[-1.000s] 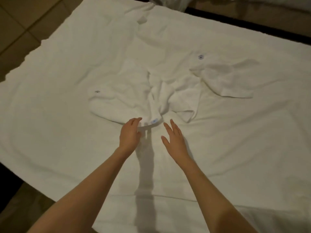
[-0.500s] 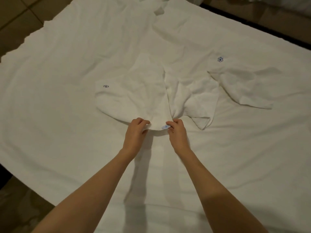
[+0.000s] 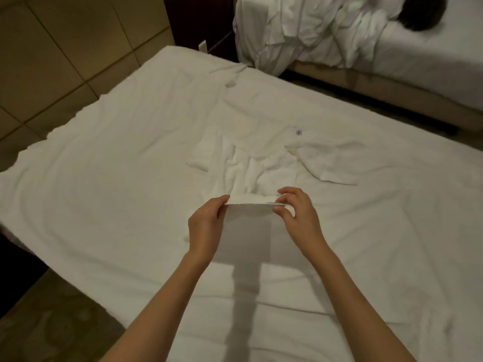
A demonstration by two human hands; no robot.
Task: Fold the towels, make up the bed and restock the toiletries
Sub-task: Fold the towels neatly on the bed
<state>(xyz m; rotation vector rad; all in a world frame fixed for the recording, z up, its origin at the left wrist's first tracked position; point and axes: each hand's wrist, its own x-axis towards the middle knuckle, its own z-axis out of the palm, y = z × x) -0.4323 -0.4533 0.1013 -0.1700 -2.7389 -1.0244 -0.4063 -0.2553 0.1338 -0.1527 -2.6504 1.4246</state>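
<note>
No legible text; small blue flower-like emblem (image 3: 298,132) on white towel (image 3: 324,163).

Bare sheet (image 3: 109,184) around crumpled towels (image 3: 251,163)

Left hand (image 3: 206,220) and right hand (image 3: 298,215) pinch the towel (image 3: 251,176) edge.

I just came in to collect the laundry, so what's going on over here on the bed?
A person is starting to fold a small white towel on the bed. The left hand and the right hand each pinch a corner of its near edge, held taut and raised off the sheet, while the rest of it trails back rumpled. Another white towel with a small blue logo lies unfolded beside it. A second bed behind has crumpled bedding.
</note>
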